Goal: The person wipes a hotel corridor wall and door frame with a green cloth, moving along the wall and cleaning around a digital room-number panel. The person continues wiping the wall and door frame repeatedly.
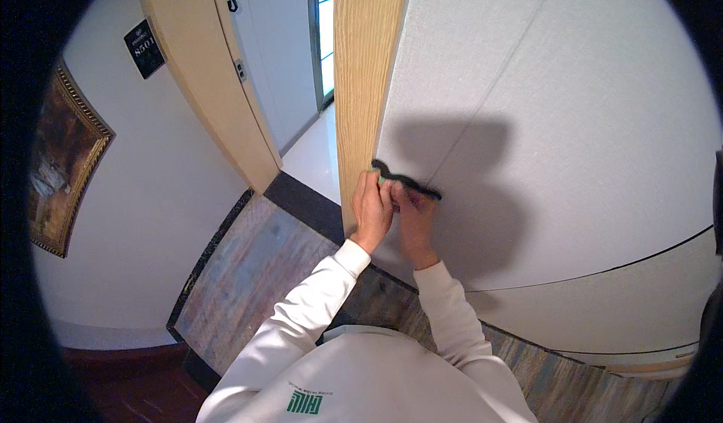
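A thin black wavy strip (415, 183), its material unclear, stretches across the tips of both my hands in front of a pale textured wall (576, 141). My left hand (373, 211) pinches its left part, beside the edge of a light wood door casing (370, 73). A small bit of green (382, 179) shows at those fingertips. Just to the right, my right hand (417, 222) grips the strip close to my left fingers; blur hides its exact hold. The strip's right end sticks out past the right fingers.
An open doorway with a white floor (316, 152) lies beyond the casing. The opposite jamb (197, 73) carries a metal strike plate (240, 71). A dark sign with writing (144, 49) and a framed picture (73, 157) hang on the left wall. Patterned carpet (254, 276) lies below.
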The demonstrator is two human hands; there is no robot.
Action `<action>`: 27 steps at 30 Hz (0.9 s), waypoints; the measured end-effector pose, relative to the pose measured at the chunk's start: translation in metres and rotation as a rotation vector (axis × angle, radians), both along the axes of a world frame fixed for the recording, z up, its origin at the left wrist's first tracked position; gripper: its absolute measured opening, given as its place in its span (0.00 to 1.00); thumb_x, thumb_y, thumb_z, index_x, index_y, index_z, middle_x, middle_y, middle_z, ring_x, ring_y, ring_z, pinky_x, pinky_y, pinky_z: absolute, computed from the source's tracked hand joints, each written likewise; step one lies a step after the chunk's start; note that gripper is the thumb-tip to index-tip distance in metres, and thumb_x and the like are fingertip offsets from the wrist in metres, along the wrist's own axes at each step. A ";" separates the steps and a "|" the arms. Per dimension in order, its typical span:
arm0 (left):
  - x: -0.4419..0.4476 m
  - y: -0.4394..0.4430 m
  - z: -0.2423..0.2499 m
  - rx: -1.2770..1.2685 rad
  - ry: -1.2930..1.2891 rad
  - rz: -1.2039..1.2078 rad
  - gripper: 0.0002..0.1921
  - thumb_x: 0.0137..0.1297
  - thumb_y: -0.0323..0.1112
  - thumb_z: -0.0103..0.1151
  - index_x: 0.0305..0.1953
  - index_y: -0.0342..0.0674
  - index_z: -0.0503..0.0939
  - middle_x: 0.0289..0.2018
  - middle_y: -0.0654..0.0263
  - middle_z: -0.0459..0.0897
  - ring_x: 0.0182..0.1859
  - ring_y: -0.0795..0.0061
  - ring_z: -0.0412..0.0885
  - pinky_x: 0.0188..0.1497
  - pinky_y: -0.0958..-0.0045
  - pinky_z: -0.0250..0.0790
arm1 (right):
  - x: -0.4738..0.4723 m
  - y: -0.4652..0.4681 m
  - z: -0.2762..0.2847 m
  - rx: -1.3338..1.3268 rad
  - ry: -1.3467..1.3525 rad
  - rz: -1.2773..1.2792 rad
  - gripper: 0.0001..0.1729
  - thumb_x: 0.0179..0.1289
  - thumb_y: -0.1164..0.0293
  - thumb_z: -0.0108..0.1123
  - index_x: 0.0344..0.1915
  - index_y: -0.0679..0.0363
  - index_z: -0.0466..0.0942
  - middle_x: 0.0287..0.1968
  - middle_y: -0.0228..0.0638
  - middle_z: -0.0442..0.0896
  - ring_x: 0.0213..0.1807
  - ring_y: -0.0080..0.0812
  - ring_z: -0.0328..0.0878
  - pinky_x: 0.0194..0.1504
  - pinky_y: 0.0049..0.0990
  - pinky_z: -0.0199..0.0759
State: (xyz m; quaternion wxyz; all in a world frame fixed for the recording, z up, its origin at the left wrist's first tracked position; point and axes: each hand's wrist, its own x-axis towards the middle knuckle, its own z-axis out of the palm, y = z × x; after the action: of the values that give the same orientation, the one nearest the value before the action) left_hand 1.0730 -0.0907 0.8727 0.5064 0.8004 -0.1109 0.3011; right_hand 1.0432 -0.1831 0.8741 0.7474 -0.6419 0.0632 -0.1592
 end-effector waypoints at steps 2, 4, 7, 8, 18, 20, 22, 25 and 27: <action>0.004 0.002 0.041 0.011 -0.076 0.030 0.09 0.71 0.29 0.59 0.48 0.33 0.77 0.36 0.49 0.76 0.37 0.45 0.78 0.38 0.54 0.71 | 0.003 0.003 0.043 -0.022 -0.155 -0.007 0.14 0.75 0.67 0.61 0.35 0.67 0.83 0.31 0.28 0.84 0.32 0.20 0.74 0.35 0.27 0.71; 0.008 0.005 0.077 0.032 -0.185 0.046 0.07 0.70 0.29 0.60 0.45 0.33 0.79 0.35 0.51 0.78 0.34 0.44 0.79 0.34 0.54 0.71 | 0.006 0.005 0.078 -0.088 -0.152 -0.028 0.14 0.75 0.68 0.61 0.35 0.68 0.83 0.31 0.27 0.84 0.32 0.19 0.73 0.35 0.27 0.71; 0.013 0.007 0.125 0.033 -0.312 0.054 0.07 0.68 0.29 0.62 0.44 0.33 0.80 0.34 0.51 0.79 0.34 0.44 0.81 0.34 0.55 0.72 | 0.005 0.003 0.119 -0.211 -0.170 -0.079 0.12 0.74 0.71 0.61 0.39 0.71 0.85 0.35 0.29 0.87 0.35 0.20 0.77 0.38 0.25 0.75; 0.015 0.007 0.139 0.021 -0.378 0.050 0.07 0.68 0.29 0.62 0.43 0.34 0.80 0.34 0.51 0.79 0.34 0.44 0.81 0.33 0.55 0.72 | 0.006 0.005 0.129 -0.100 -0.230 -0.085 0.12 0.74 0.72 0.61 0.41 0.71 0.85 0.36 0.30 0.87 0.36 0.20 0.78 0.39 0.25 0.76; 0.005 0.013 0.084 0.173 -0.158 0.005 0.06 0.68 0.30 0.62 0.39 0.34 0.78 0.32 0.48 0.80 0.34 0.40 0.80 0.33 0.49 0.71 | -0.004 -0.009 0.053 -0.208 -0.210 -0.019 0.13 0.73 0.68 0.62 0.45 0.67 0.87 0.35 0.34 0.90 0.35 0.22 0.83 0.39 0.27 0.78; 0.000 0.017 0.038 0.226 -0.026 -0.027 0.06 0.68 0.30 0.61 0.38 0.34 0.78 0.31 0.47 0.80 0.34 0.39 0.80 0.34 0.48 0.71 | -0.006 -0.009 0.000 -0.161 -0.016 -0.038 0.13 0.73 0.68 0.63 0.45 0.67 0.87 0.36 0.34 0.91 0.34 0.24 0.84 0.39 0.28 0.78; -0.002 0.019 -0.010 0.242 0.115 -0.062 0.07 0.67 0.30 0.62 0.36 0.33 0.78 0.30 0.45 0.81 0.36 0.37 0.81 0.36 0.47 0.71 | -0.003 -0.008 -0.054 -0.194 0.066 -0.049 0.13 0.73 0.67 0.64 0.44 0.67 0.87 0.37 0.34 0.91 0.35 0.26 0.84 0.39 0.30 0.79; -0.002 0.019 -0.076 0.341 0.311 -0.106 0.07 0.66 0.30 0.62 0.33 0.32 0.79 0.30 0.42 0.82 0.37 0.37 0.82 0.37 0.46 0.72 | -0.011 -0.006 -0.119 -0.175 0.207 -0.077 0.14 0.71 0.65 0.65 0.45 0.66 0.87 0.41 0.35 0.91 0.37 0.30 0.85 0.39 0.32 0.82; -0.003 0.019 -0.107 0.349 0.338 -0.194 0.07 0.64 0.31 0.64 0.31 0.33 0.81 0.30 0.42 0.83 0.37 0.38 0.83 0.38 0.48 0.73 | -0.021 -0.007 -0.143 0.139 0.464 -0.093 0.14 0.70 0.65 0.66 0.46 0.65 0.87 0.44 0.36 0.90 0.40 0.34 0.86 0.39 0.34 0.84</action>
State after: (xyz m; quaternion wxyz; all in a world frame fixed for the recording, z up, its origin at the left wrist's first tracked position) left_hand 1.0701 -0.0722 0.7657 0.3986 0.9002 -0.1510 0.0894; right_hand 1.0220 -0.1898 0.7314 0.7472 -0.6046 0.2735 -0.0373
